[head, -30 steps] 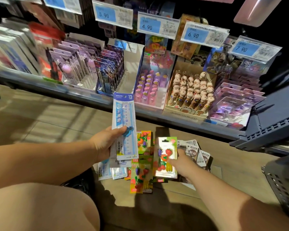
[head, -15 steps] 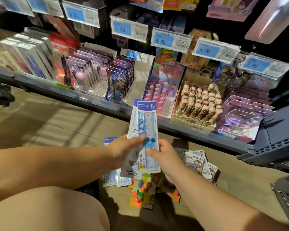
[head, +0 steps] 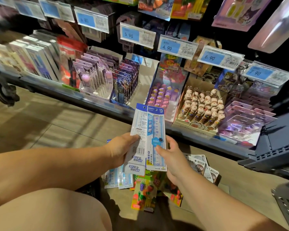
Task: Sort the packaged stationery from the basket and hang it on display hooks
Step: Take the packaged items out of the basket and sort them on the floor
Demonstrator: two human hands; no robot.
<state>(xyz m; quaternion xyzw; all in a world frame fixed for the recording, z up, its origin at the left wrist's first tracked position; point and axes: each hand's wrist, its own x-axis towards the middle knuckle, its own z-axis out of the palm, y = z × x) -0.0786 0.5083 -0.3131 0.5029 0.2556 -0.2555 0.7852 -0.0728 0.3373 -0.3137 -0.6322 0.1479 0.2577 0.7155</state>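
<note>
Ruler packs (head: 147, 139) are standing upright in both hands, fanned out a bit, just in front of the low shelf (head: 90, 100). Left hand (head: 122, 147) is gripping the ones showing their barcode backs, thumb lying across the front and fingers tucked behind. Right hand (head: 172, 157) is pinching the front-facing pack marked 15 cm at its lower half, thumb on the clear window and fingers curling round the back. Both bare forearms are reaching in from the bottom, angling toward each other.

Right under the hands, more stuff is lying on the tan tiled floor (head: 48, 130): spare rulers (head: 117, 179), bright fruit packs (head: 143, 192), and white-and-black packs (head: 202, 167) off to the right. A dark basket (head: 287, 202) is peeking in at bottom right. The shelf behind is carrying trays of carded pens plus a box of figure-topped pens (head: 202, 110), with blue price tags (head: 177, 46) hanging above. Far left is looking blurry.
</note>
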